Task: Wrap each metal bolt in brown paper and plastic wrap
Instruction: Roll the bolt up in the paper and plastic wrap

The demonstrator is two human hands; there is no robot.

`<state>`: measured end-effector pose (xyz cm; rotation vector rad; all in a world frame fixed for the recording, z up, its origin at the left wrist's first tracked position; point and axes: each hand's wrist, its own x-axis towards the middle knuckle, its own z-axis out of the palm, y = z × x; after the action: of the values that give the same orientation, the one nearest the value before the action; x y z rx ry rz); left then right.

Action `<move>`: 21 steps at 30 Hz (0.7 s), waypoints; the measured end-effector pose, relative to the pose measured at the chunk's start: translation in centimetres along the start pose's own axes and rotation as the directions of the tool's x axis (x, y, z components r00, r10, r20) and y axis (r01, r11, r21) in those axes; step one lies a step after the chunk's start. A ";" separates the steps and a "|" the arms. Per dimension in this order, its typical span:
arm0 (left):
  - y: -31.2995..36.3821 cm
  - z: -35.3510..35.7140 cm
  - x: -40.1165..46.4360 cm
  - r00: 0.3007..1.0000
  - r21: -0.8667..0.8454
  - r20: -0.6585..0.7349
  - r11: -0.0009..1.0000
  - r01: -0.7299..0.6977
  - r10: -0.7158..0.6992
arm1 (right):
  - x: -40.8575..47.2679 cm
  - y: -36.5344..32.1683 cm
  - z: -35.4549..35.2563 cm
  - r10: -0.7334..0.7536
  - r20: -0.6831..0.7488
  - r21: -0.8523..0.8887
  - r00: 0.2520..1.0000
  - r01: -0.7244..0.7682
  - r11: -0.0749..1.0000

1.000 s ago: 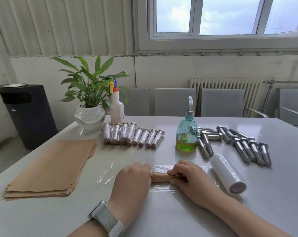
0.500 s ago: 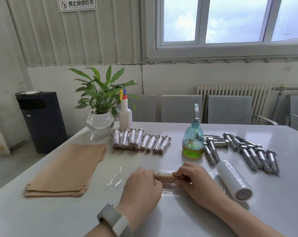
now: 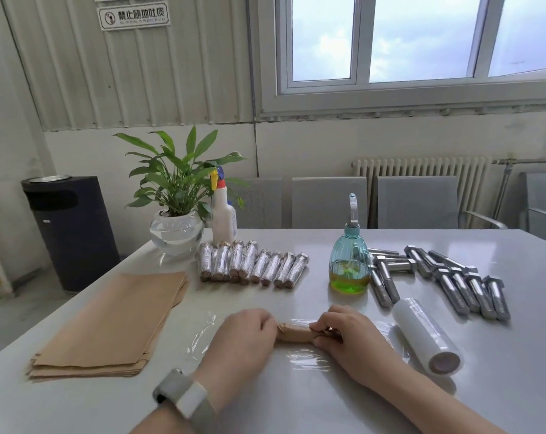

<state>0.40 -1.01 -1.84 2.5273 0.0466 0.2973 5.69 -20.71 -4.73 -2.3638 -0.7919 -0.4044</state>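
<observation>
On the white bench (image 3: 500, 386), just in front of the teal spray bottle of green liquid (image 3: 349, 264), a brown-paper-wrapped bolt (image 3: 293, 332) lies on a clear sheet of plastic wrap (image 3: 303, 355). The left hand (image 3: 243, 335) holds one end in a curled grip; the right hand (image 3: 343, 335) pinches the other end. Left of the bottle, a row of finished, shiny wrapped bolts (image 3: 252, 266) counts about nine. Right of it, roughly ten bare metal bolts (image 3: 453, 283) wait, so the job looks near half done. The white plastic-wrap roll (image 3: 426, 336) and the stack of brown paper sheets (image 3: 115, 324) remain ready.
</observation>
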 end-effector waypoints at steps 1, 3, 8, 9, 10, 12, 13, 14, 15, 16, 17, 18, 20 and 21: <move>-0.5 -1.1 0.8 0.996 -0.182 0.030 0.979 0.090 -0.086 | 0.0 0.0 0.0 0.000 0.002 -0.002 1.000 0.000 1.000; -2.0 -3.2 2.1 0.977 -0.364 0.040 0.907 0.210 -0.210 | 0.0 0.1 0.0 -0.004 0.006 -0.007 1.000 0.004 1.000; -7.1 -5.7 3.8 0.919 0.102 -0.145 0.918 0.383 -0.367 | -0.1 0.2 0.1 -0.023 -0.002 -0.005 1.000 0.023 1.000; -7.5 -5.6 3.8 0.910 0.161 -0.135 0.898 0.410 -0.391 | 0.0 0.2 0.1 -0.028 -0.003 -0.008 1.000 0.028 1.000; -7.7 -5.4 3.8 0.906 0.181 -0.118 0.888 0.423 -0.407 | 0.0 0.2 0.1 -0.032 -0.005 -0.011 0.999 0.032 0.999; -7.8 -4.9 3.8 0.906 0.185 -0.089 0.887 0.423 -0.414 | 0.1 0.3 0.1 -0.037 -0.006 -0.011 0.999 0.037 0.999; -7.8 -4.6 3.8 0.911 0.188 -0.076 0.891 0.413 -0.406 | 0.1 0.3 0.1 -0.037 -0.005 -0.012 0.999 0.037 0.999; -8.0 -4.4 3.9 0.915 0.196 -0.065 0.894 0.402 -0.398 | 0.0 0.3 0.1 -0.037 -0.004 -0.014 0.999 0.037 0.999; -8.1 -4.1 4.0 0.919 0.211 -0.060 0.895 0.394 -0.390 | 0.0 0.2 0.1 -0.038 -0.002 -0.017 0.999 0.038 0.999; -8.2 -3.9 4.1 0.920 0.223 -0.065 0.893 0.390 -0.386 | 0.0 0.2 0.0 -0.040 0.000 -0.018 0.999 0.040 0.999; -8.3 -3.8 4.2 0.923 0.229 -0.078 0.894 0.384 -0.376 | 0.0 0.2 0.0 -0.041 0.001 -0.018 0.999 0.041 0.999; -8.3 -3.6 4.2 0.926 0.231 -0.094 0.897 0.377 -0.365 | 0.0 0.2 0.0 -0.042 0.002 -0.016 0.999 0.042 0.999; -8.4 -3.5 4.4 0.935 0.204 -0.119 0.913 0.352 -0.334 | 0.1 0.2 -0.1 -0.046 0.008 -0.017 0.999 0.046 0.999; -8.5 -3.5 4.5 0.938 0.171 -0.124 0.924 0.340 -0.323 | 0.1 0.2 -0.1 -0.048 0.013 -0.017 0.999 0.048 0.999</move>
<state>4.25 8.40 -2.85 2.6338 0.5604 0.2836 5.86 -20.84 -4.71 -2.3691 -0.8554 -0.4184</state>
